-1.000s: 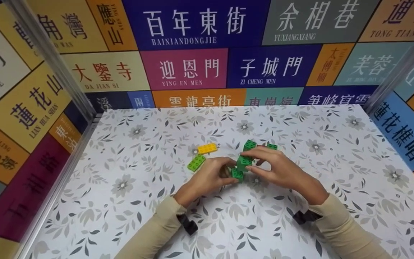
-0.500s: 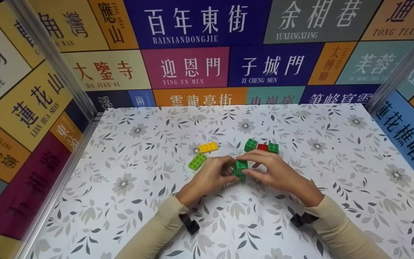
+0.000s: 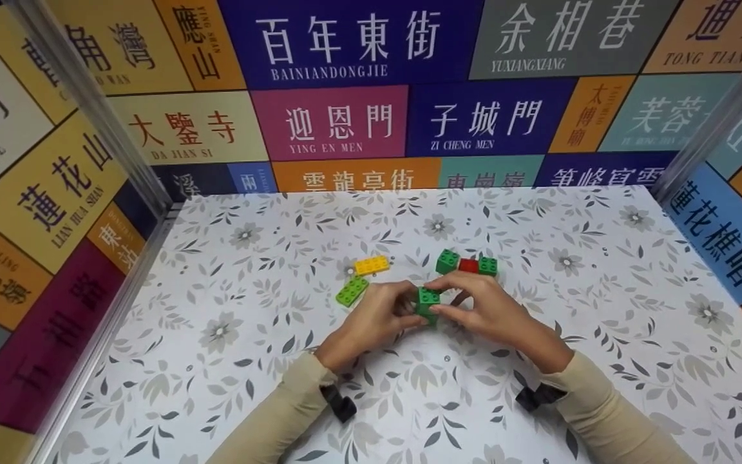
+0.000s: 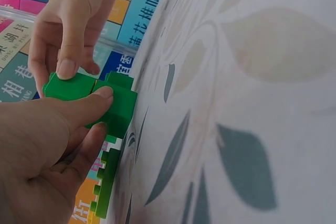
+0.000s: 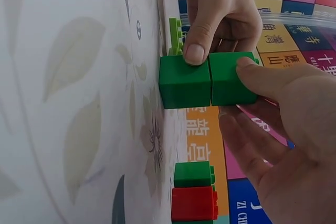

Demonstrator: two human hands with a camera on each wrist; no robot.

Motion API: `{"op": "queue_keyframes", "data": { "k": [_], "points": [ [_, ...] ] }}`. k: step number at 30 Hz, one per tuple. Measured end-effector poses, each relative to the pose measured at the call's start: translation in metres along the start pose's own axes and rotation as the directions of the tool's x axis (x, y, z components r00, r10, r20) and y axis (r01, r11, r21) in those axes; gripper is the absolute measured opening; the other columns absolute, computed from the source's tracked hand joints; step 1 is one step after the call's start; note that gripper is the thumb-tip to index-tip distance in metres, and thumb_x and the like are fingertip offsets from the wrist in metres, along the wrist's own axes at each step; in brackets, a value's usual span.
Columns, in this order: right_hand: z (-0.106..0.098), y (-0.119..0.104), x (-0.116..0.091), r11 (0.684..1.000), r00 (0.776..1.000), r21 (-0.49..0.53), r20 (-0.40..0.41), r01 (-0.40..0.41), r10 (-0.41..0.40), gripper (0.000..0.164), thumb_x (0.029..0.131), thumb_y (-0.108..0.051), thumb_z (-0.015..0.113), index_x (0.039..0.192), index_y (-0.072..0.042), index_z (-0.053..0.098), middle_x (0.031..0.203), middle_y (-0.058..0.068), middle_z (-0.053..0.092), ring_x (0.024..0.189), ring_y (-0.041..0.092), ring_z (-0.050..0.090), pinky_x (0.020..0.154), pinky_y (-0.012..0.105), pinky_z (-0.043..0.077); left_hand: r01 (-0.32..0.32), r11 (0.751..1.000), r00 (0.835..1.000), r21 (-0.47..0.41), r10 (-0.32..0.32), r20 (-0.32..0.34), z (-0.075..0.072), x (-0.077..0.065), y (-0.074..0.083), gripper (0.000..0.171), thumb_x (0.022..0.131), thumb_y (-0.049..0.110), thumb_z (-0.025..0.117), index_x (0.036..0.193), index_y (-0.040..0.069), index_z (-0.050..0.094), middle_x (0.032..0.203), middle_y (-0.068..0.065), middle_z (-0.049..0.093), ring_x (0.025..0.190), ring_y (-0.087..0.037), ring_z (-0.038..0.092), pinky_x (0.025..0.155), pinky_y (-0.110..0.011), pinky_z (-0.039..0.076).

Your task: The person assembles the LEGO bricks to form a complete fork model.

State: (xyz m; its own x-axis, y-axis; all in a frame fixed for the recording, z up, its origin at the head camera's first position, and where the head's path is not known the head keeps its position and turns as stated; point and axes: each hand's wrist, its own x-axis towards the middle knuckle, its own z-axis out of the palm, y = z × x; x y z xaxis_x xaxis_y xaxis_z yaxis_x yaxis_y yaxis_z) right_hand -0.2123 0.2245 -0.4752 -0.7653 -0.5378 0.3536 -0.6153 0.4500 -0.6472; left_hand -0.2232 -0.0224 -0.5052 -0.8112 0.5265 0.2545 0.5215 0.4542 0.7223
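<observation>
Two green building bricks are stacked in front of me, the upper brick (image 3: 429, 295) directly over the lower brick (image 5: 184, 85). A thin seam line shows between them in the right wrist view. My left hand (image 3: 374, 319) holds the lower brick from the left, its thumb on the side. From the right, my right hand (image 3: 490, 306) pinches the upper brick between thumb and fingers. The lower brick is at or just above the tabletop; the exact contact cannot be told. In the head view the fingers partly cover the lower brick.
A yellow brick (image 3: 371, 265) and a light green brick (image 3: 352, 292) lie beyond my left hand. Behind my right hand stand a green brick (image 3: 447, 261), a red brick (image 3: 469, 265) and another green brick (image 3: 488, 265) in a row. Printed panels (image 3: 339, 122) border the flower-patterned table (image 3: 248, 386).
My right hand has moved left and slightly down, bringing its green brick from beside the lower one to on top of it. The red brick behind has come into view. My left hand barely moved.
</observation>
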Motion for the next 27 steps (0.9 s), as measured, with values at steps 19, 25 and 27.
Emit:
{"op": "queue_keyframes", "data": {
  "k": [19, 25, 27],
  "points": [
    [0.0004, -0.0022, 0.0043, 0.999, 1.000, -0.038, 0.017, -0.007, 0.008, 0.032, 0.094, -0.022, 0.087, 0.123, -0.015, 0.077, 0.120, 0.001, 0.079, 0.109, 0.021, 0.077, 0.076, 0.041, 0.067, 0.041, 0.999, 0.999, 0.003, -0.041, -0.014, 0.0005, -0.0004, -0.0005, 0.019, 0.092, 0.021, 0.090, 0.103, 0.014, 0.076, 0.093, -0.001, 0.078, 0.072, -0.004, 0.066, 0.064, -0.018, 0.056],
    [-0.0020, -0.0024, 0.0052, 0.998, 0.999, -0.035, 0.022, -0.042, 0.043, 0.032, 0.091, -0.024, 0.089, 0.121, -0.017, 0.079, 0.117, 0.000, 0.080, 0.107, 0.020, 0.077, 0.074, 0.037, 0.066, 0.049, 0.998, 0.999, -0.036, -0.049, 0.005, 0.0010, 0.0003, -0.0001, 0.020, 0.091, 0.018, 0.090, 0.105, 0.013, 0.076, 0.096, -0.001, 0.079, 0.074, -0.004, 0.068, 0.066, -0.018, 0.058],
    [-0.0023, -0.0023, 0.0052, 0.998, 0.998, -0.041, 0.033, -0.048, 0.049, 0.032, 0.092, -0.025, 0.089, 0.121, -0.018, 0.078, 0.117, -0.001, 0.080, 0.107, 0.020, 0.077, 0.074, 0.037, 0.066, 0.051, 0.998, 0.999, -0.043, -0.051, 0.007, 0.0011, 0.0000, -0.0001, 0.021, 0.091, 0.018, 0.090, 0.106, 0.013, 0.077, 0.097, -0.002, 0.079, 0.075, -0.004, 0.068, 0.067, -0.018, 0.059]
  ]
}}
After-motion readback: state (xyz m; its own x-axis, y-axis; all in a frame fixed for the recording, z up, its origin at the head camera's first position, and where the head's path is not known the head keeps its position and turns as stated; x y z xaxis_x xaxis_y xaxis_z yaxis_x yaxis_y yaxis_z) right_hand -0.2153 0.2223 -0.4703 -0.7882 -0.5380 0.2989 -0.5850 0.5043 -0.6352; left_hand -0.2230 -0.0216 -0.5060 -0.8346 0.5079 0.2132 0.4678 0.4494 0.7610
